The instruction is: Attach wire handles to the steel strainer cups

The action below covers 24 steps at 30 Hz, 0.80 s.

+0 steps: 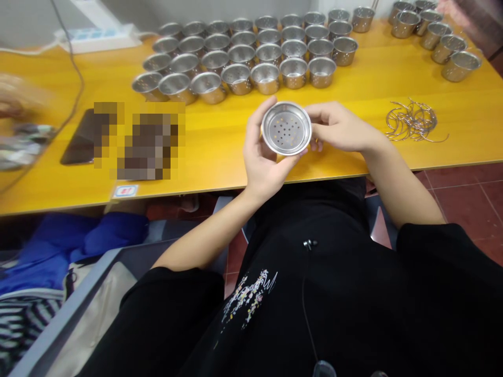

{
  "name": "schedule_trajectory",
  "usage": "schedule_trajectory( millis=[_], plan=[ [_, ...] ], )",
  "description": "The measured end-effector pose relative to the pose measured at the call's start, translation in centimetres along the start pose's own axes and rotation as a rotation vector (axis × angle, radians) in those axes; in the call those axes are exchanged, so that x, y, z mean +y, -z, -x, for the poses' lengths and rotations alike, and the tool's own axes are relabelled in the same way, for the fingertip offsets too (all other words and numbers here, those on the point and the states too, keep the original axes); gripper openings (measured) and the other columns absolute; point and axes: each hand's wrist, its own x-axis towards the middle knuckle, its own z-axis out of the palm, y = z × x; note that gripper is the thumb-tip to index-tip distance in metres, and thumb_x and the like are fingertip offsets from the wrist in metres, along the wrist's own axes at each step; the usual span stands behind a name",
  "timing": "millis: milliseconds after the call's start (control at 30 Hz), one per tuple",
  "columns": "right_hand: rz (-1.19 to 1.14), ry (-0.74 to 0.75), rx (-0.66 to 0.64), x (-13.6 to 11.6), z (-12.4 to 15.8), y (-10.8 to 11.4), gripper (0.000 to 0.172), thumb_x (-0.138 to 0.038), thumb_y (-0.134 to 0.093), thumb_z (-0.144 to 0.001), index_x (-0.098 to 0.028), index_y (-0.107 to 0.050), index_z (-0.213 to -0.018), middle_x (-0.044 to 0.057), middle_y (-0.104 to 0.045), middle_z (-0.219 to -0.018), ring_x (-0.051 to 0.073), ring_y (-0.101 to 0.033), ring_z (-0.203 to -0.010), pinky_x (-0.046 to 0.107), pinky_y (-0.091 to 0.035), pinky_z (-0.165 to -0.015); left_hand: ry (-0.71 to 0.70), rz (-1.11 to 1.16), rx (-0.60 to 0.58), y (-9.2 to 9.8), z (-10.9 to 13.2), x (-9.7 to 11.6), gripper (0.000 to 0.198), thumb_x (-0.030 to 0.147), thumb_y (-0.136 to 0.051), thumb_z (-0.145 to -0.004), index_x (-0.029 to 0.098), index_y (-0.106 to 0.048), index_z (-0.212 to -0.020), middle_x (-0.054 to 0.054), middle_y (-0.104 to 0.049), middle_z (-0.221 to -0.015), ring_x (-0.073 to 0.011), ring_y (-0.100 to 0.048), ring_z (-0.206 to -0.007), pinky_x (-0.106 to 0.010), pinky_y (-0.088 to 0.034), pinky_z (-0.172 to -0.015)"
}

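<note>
A small metal strainer cup (286, 129) with holes in its bottom is tilted so that its inside faces me. My left hand (264, 157) is wrapped round it from the left and below. Against the cup's right side is my right hand (341, 125), its fingers bent and pressed together. Whatever those fingertips grip is hidden behind the cup's rim. To the right on the table lies a tangled heap of curved metal wires (411, 121).
Rows of similar metal cups (265, 78) stand along the back of the yellow table (220, 141). More cups (460, 67) stand at the back right. A phone (80, 139), a pixelated item (151, 146), a cable (73, 57) and a power strip (98, 39) are on the left.
</note>
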Motion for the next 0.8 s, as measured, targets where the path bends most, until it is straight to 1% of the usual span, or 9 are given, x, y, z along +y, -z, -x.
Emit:
schedule_trajectory(
  millis=[100, 233, 300, 367, 433, 533, 600, 700, 800],
  plan=[
    [-0.007, 0.043, -0.069, 0.1, 0.1, -0.2, 0.045, -0.032, -0.115, -0.104, -0.023, -0.073, -0.089, -0.001, -0.077, -0.077, 0.017, -0.068, -0.065, 0.024, -0.058, -0.062, -0.021, 0.019, -0.006, -0.2, 0.0, -0.9, 0.133, 0.107, -0.108, -0.084, 0.053, -0.05, -0.191, -0.011, -0.066, -0.182, -0.0539, -0.071, -0.174, -0.081, -0.054, -0.154],
    [-0.018, 0.144, -0.151, 1.4, -0.4, 0.5, 0.048, -0.037, -0.118, -0.103, -0.022, -0.074, -0.091, 0.0, -0.077, -0.075, 0.017, -0.067, -0.065, 0.023, -0.059, -0.062, -0.184, 0.06, 0.021, -0.4, -0.2, -2.4, 0.157, 0.126, -0.099, -0.067, 0.046, -0.051, -0.193, -0.014, -0.072, -0.172, -0.0509, -0.082, -0.156, -0.075, -0.071, -0.138],
    [-0.026, 0.164, -0.198, 1.9, -0.7, 1.0, 0.051, -0.045, -0.118, -0.106, -0.022, -0.074, -0.094, 0.001, -0.079, -0.077, 0.017, -0.068, -0.066, 0.023, -0.059, -0.063, -0.235, 0.097, 0.027, -0.4, -0.2, -2.9, 0.162, 0.129, -0.096, -0.064, 0.045, -0.05, -0.194, -0.015, -0.072, -0.173, -0.0501, -0.082, -0.154, -0.073, -0.073, -0.135],
    [-0.043, 0.155, -0.229, 2.2, -0.7, 1.3, 0.056, -0.055, -0.117, -0.108, -0.021, -0.075, -0.096, 0.002, -0.08, -0.08, 0.016, -0.069, -0.066, 0.023, -0.06, -0.063, -0.215, 0.123, 0.012, -0.4, 0.1, -3.0, 0.159, 0.127, -0.098, -0.067, 0.046, -0.049, -0.194, -0.015, -0.069, -0.176, -0.0507, -0.08, -0.158, -0.075, -0.069, -0.14],
    [-0.072, 0.139, -0.263, 2.2, -0.6, 1.4, 0.061, -0.065, -0.116, -0.108, -0.02, -0.076, -0.098, 0.004, -0.081, -0.083, 0.015, -0.069, -0.066, 0.023, -0.06, -0.063, -0.16, 0.13, -0.004, -0.3, 0.5, -2.9, 0.152, 0.122, -0.101, -0.072, 0.047, -0.048, -0.193, -0.014, -0.066, -0.178, -0.0529, -0.075, -0.165, -0.079, -0.06, -0.148],
    [-0.116, 0.123, -0.301, 2.1, -0.3, 1.4, 0.065, -0.072, -0.115, -0.108, -0.019, -0.077, -0.101, 0.004, -0.081, -0.085, 0.015, -0.069, -0.066, 0.022, -0.06, -0.062, -0.084, 0.116, -0.015, -0.2, 1.0, -2.3, 0.142, 0.115, -0.105, -0.079, 0.05, -0.049, -0.191, -0.013, -0.064, -0.179, -0.057, -0.066, -0.176, -0.084, -0.048, -0.157],
    [-0.113, 0.116, -0.313, 2.0, -0.2, 1.3, 0.062, -0.07, -0.112, -0.112, -0.019, -0.077, -0.102, 0.004, -0.081, -0.084, 0.014, -0.07, -0.066, 0.021, -0.059, -0.062, -0.083, 0.11, -0.01, -0.1, 1.1, -1.8, 0.142, 0.114, -0.106, -0.08, 0.05, -0.047, -0.192, -0.013, -0.063, -0.18, -0.0587, -0.062, -0.179, -0.086, -0.046, -0.157],
    [-0.012, 0.058, -0.323, 1.8, -0.2, 1.3, 0.052, -0.057, -0.107, -0.118, -0.02, -0.076, -0.099, 0.002, -0.078, -0.08, 0.015, -0.07, -0.066, 0.021, -0.061, -0.062, -0.101, 0.084, 0.019, 0.3, 0.8, -0.9, 0.143, 0.115, -0.105, -0.079, 0.051, -0.045, -0.193, -0.012, -0.06, -0.182, -0.0586, -0.063, -0.179, -0.085, -0.049, -0.156],
    [0.171, -0.049, -0.236, 1.5, -0.4, 1.5, 0.042, -0.038, -0.102, -0.12, -0.021, -0.074, -0.093, 0.002, -0.075, -0.075, 0.017, -0.07, -0.063, 0.024, -0.06, -0.059, -0.101, 0.046, 0.04, 0.5, 0.3, 0.0, 0.141, 0.115, -0.104, -0.08, 0.05, -0.046, -0.191, -0.012, -0.059, -0.183, -0.0581, -0.064, -0.179, -0.084, -0.049, -0.156]
  ],
)
